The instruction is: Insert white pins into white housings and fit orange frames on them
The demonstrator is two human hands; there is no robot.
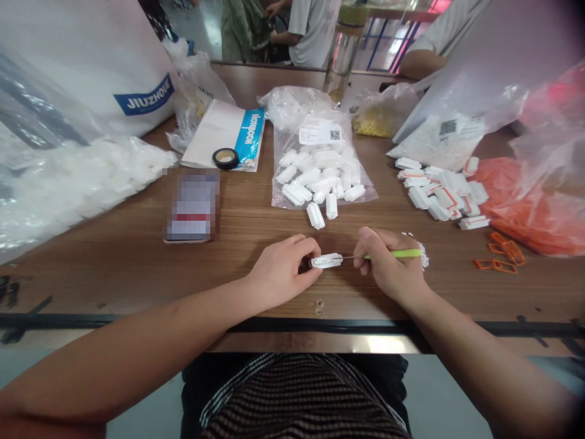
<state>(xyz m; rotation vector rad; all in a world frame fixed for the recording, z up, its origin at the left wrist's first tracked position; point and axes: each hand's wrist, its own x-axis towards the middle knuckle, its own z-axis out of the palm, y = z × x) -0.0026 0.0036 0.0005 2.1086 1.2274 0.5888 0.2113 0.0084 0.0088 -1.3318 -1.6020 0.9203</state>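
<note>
My left hand (287,268) pinches one end of a white plastic connector housing (326,261) just above the brown table. A row of small holes shows along the side of the housing. In my right hand (388,265) is a thin metal pick with a yellow-green handle (404,253). The pick's tip reaches the right end of the housing; whether it is inside a hole I cannot make out. Beside my right hand, partly hidden by it, lies a small heap of tiny white pieces (424,256). Two loose white housings (315,216) lie beyond my hands.
An open clear bag (313,103) spills white housings at the centre back. Right stand housings with orange parts (441,192), loose orange frames (505,249) and a bag of orange pieces (525,204). Left are a phone (192,206), black tape (225,158), a notebook (219,131) and large bags.
</note>
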